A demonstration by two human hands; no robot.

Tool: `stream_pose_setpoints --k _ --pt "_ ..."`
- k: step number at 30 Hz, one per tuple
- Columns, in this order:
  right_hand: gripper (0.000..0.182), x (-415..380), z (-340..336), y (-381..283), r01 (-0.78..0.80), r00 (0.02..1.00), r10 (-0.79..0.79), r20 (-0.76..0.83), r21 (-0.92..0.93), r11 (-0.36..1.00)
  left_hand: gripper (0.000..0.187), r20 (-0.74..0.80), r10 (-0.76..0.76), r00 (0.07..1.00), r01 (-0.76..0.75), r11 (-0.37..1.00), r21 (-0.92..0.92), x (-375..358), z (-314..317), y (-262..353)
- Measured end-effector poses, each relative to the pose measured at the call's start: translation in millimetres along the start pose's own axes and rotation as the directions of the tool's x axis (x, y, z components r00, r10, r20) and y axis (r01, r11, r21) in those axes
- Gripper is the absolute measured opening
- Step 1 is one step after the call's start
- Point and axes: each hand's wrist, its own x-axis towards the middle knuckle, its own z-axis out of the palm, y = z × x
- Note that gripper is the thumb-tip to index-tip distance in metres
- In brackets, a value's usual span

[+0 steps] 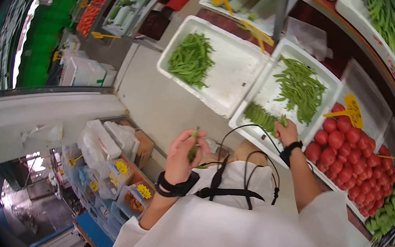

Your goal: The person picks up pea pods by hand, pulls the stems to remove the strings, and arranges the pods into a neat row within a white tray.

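In front of my body, my left hand [180, 161] is raised with its fingers closed around a green pea pod [193, 149]. My right hand [287, 134] reaches over the near edge of the right white foam tray [269, 89], pinching a green pod [283, 120]. Beside its fingers, a neat row of pea pods [260, 114] lies along the tray's near left corner. A looser heap of pods [302, 90] spreads over the upper part of the same tray. Black bands circle both wrists.
Left of it, another white foam tray [233, 63] holds a pile of green pods [191, 59]. Tomatoes [339, 141] with a yellow price tag [353, 111] lie at right. Pale green gourds [245, 0] sit behind. Clear bins [117, 175] stand at lower left. Black cords hang before my body.
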Motion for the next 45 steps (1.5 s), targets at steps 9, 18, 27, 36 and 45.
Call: stream_pose_setpoints --k 9,18,27,36,45 --pt "0.017 -142.7 64.9 -176.2 0.170 0.861 -0.304 0.408 0.333 0.927 0.038 0.220 0.029 0.975 -0.035 0.999 0.021 4.1 17.0 10.1" --pt "0.017 -173.3 104.0 -189.7 0.151 0.793 -0.321 0.518 0.343 0.927 0.054 0.138 0.376 0.916 -0.352 0.591 0.726 -14.4 26.7 23.2" --pt "0.018 -181.5 105.3 -184.2 -0.003 0.819 -0.275 0.503 0.484 0.875 0.047 0.107 0.361 0.926 -0.342 0.686 0.642 -22.8 27.6 21.9" --pt "0.017 -172.0 94.7 -175.1 -0.030 0.858 -0.271 0.436 0.569 0.822 0.014 0.066 0.154 0.986 -0.166 0.954 0.250 -16.5 21.5 9.0" --pt "0.017 -174.8 83.7 -164.8 0.015 0.906 -0.261 0.334 0.589 0.808 0.014 0.103 0.129 0.986 -0.149 0.966 0.213 -3.6 40.0 -4.8"
